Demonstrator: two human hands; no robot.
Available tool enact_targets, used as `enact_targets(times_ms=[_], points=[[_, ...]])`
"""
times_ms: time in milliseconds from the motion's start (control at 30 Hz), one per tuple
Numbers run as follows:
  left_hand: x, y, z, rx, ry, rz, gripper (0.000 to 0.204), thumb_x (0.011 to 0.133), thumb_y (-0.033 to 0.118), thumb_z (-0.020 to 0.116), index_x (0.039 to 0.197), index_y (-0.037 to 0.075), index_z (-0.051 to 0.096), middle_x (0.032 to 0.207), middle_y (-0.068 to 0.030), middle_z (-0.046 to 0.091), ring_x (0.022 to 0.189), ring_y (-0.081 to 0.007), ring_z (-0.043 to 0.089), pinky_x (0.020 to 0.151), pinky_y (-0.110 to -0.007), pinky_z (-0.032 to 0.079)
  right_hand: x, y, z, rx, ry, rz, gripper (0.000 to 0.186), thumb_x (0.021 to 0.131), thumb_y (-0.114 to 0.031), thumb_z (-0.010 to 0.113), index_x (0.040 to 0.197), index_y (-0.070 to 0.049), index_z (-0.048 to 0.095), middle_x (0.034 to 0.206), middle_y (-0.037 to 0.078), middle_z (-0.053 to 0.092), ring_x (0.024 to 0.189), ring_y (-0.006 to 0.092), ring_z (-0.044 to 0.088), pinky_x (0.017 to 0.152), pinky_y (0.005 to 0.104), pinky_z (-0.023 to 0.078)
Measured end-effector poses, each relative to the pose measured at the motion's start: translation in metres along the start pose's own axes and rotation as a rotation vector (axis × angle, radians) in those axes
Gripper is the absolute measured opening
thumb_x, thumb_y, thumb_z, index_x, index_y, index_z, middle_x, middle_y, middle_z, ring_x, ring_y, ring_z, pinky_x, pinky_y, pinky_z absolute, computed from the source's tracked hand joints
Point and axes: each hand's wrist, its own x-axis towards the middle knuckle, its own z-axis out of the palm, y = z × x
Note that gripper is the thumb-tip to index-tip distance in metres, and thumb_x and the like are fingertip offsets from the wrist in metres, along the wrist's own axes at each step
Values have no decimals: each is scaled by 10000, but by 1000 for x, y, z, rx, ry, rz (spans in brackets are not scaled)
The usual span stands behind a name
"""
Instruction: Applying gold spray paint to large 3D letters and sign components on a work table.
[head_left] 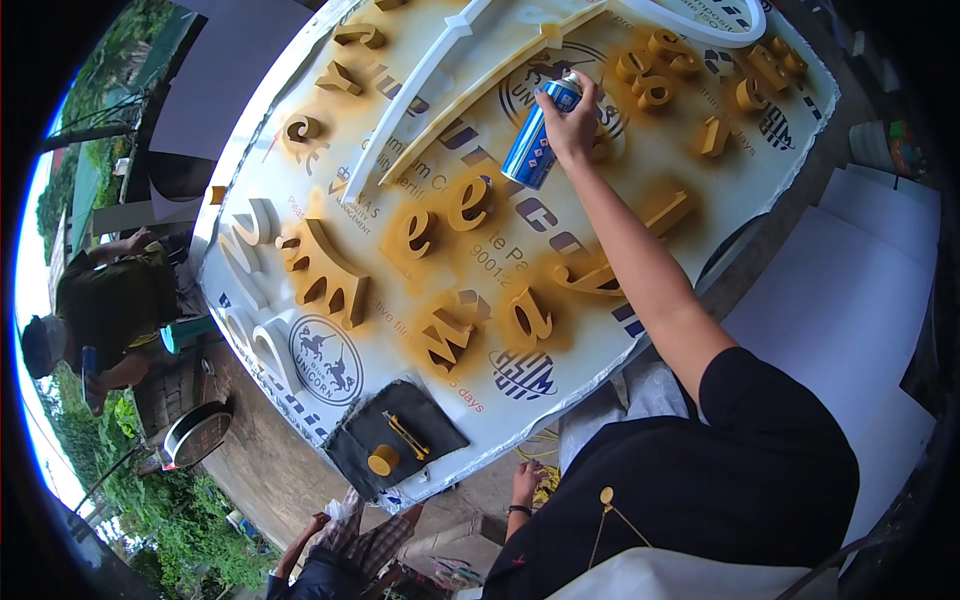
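My right hand (572, 125) is wrapped round a blue spray can (541, 135), with a finger near its top. The can is tilted over the middle of a sheet-covered table (340, 190). Below and around it lie several gold letter cutouts (470, 203) and a gold crown-shaped piece (325, 270), ringed by gold overspray. A gold curved strip (470, 105) runs beside a white curved strip (405, 105) to the left of the can. My left hand (525, 483), with a dark band at its wrist, hangs low beside the table's near edge; its fingers are too small to read.
White letter cutouts (245, 250) lie at the table's left. A black cloth (350, 445) on the near corner bears a gold cylinder (383, 460) and a thin gold piece (408, 435). White panels (830, 280) stand at right. Other people (115, 305) are at the left and below.
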Motion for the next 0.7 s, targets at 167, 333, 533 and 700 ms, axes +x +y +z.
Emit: enact_targets(times_ms=[167,333,533,700], points=[[1,-3,1,-15,11,3,341,951,264,508,1122,-32,517,1042,-132,647,812,-204,667,655,-286,487,-9,-4,2,14,-21,-8,625,748,-295,743,1254,-90,440,1189,202,561,1059,375,570,905,444,456],[2,-8,-2,19,-3,14,348,951,290,507,1114,-17,523,1065,-117,655,828,-194,669,661,-284,471,-19,-4,5,63,-86,44,623,769,-299,749,1272,-99,439,1195,196,562,1023,345,596,886,416,474],[7,-17,-4,22,-13,3,354,949,314,510,1114,1,527,1076,-105,659,844,-189,667,690,-295,469,-31,-9,12,94,-86,20,624,769,-297,744,1273,-102,434,1176,190,571,988,333,613,868,414,483],[6,-18,-3,11,-19,-4,355,949,318,510,1113,4,528,1077,-101,656,859,-189,664,702,-301,471,-44,-16,14,73,-159,23,625,762,-299,748,1266,-98,437,1156,190,580,986,329,613,861,409,487]])
